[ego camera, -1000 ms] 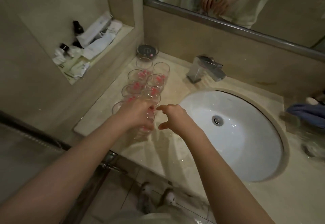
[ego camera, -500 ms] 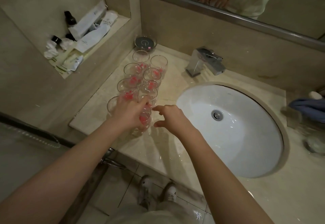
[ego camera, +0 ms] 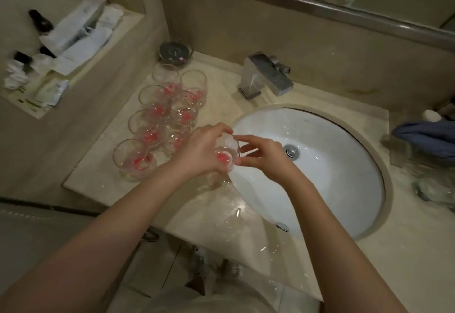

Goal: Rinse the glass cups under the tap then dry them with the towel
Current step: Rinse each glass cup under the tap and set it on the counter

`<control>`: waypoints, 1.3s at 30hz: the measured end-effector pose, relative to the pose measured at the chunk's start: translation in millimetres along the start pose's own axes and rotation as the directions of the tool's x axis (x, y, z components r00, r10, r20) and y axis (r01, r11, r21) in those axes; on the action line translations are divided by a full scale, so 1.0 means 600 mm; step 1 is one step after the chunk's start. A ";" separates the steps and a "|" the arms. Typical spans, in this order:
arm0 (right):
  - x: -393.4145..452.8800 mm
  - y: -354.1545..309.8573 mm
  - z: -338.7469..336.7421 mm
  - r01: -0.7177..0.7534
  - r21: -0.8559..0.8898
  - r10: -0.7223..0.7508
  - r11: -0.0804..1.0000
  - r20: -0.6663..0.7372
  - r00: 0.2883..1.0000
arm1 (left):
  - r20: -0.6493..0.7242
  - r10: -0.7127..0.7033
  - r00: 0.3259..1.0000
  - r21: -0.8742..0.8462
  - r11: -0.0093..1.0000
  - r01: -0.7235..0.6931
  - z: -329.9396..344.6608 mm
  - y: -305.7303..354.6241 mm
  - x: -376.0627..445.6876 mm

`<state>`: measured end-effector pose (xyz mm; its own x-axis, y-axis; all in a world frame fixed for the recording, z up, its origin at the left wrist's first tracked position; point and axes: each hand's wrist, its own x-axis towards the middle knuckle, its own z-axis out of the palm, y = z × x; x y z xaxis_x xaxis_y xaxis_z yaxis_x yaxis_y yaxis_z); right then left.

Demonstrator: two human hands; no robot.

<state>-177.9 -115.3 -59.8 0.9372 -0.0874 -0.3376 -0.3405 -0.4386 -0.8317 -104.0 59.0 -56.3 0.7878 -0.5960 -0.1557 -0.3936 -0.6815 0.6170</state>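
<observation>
Left hand (ego camera: 197, 150) curled round clear pink-printed glass cup (ego camera: 226, 152), right hand (ego camera: 263, 156) pinching rim; next toward steel tap (ego camera: 264, 76) at one o'clock, grip firm.

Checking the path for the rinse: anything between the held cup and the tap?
Nothing visible. The cup, in both hands' grip at the basin's left edge, has only open basin between it and the tap. The other cups stand off left.

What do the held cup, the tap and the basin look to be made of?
Held cup: clear glass, apparently; the fingers show through its wall, pink print at the base. Tap: metal, dull silvery finish with muted reflections. Basin: glossy white, likely ceramic, with sharp highlights.
</observation>
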 end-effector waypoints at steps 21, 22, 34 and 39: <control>0.146 0.093 -0.222 0.012 0.299 0.110 0.954 -0.389 0.914 | 0.001 -0.147 0.989 -0.304 0.942 0.140 0.105 0.080 0.205; 0.163 0.084 -0.228 0.030 0.274 0.090 0.961 -0.416 0.905 | 0.005 -0.154 0.988 -0.317 0.937 0.147 0.103 0.083 0.208; 0.281 0.031 -0.245 0.065 -0.015 -0.066 0.998 -0.380 0.923 | 0.033 -0.168 0.985 -0.350 0.922 0.169 0.113 0.085 0.258; 0.295 0.040 -0.255 0.081 0.039 -0.061 0.996 -0.367 0.928 | 0.027 -0.154 0.988 -0.351 0.924 0.154 0.117 0.085 0.270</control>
<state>-8.7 -278.2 -72.2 0.9183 -0.3828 -0.1006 -0.2662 -0.4090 -0.8728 -29.8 -102.0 -104.4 0.8260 -0.4948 -0.2699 -0.0760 -0.5723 0.8165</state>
